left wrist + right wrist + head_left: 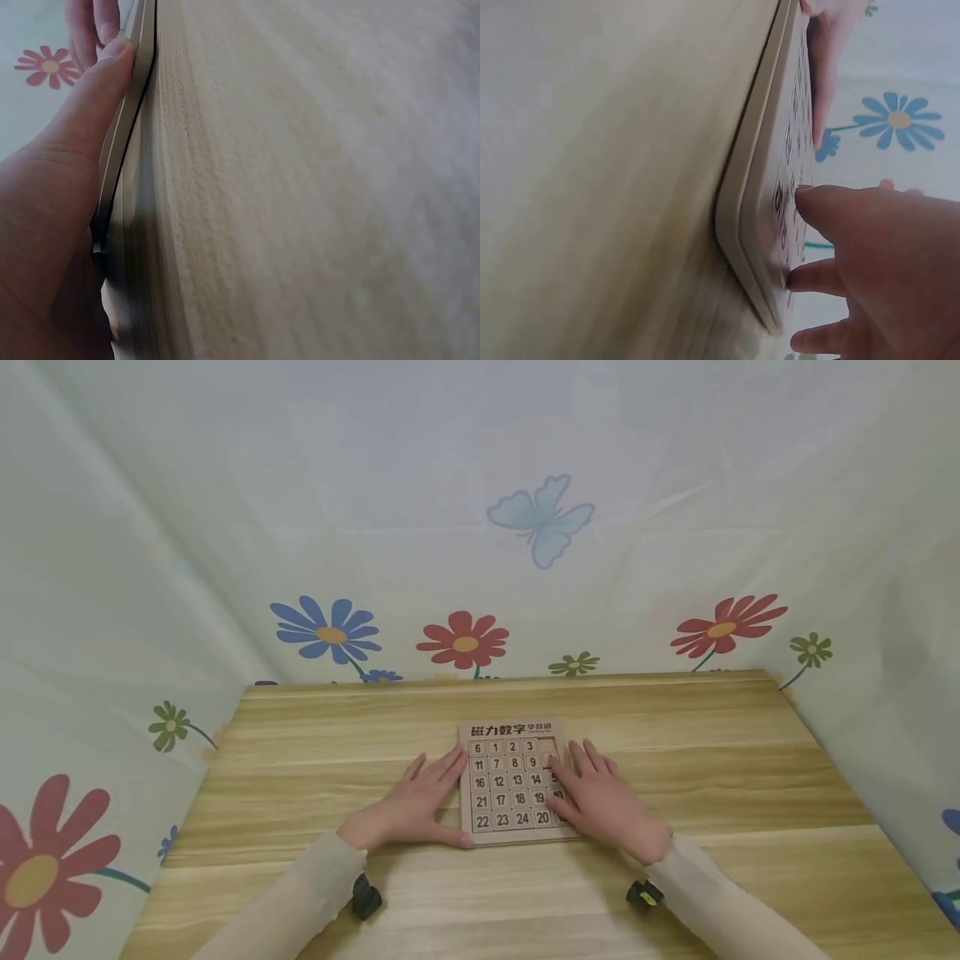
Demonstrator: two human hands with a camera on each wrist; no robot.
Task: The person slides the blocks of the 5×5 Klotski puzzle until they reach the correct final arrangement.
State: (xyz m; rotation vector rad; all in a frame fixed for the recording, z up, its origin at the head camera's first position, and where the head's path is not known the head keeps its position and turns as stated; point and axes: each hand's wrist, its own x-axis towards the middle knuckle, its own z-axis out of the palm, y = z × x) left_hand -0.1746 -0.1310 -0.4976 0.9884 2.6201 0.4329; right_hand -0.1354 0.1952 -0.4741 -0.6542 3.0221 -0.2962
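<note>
A number slide puzzle (510, 837) lies flat on the table, with rows of wooden number tiles and Chinese lettering along its top. Its upper right corner shows a gap beside the tile marked 3. My left hand (415, 804) braces the board: straight fingers touch the left edge and the thumb presses at the lower left corner. In the left wrist view that thumb (90, 97) lies along the puzzle's side. With extended fingers, my right hand (609, 802) rests over the right-hand column; the index fingertip touches a tile just under the gap, and the hand covers some tiles.
The wood-grain table (337, 718) extends around the puzzle on all sides. Behind it hangs a pale cloth (390, 510) printed with flowers and a butterfly. Each sleeve has a small black device (366, 897) at the wrist.
</note>
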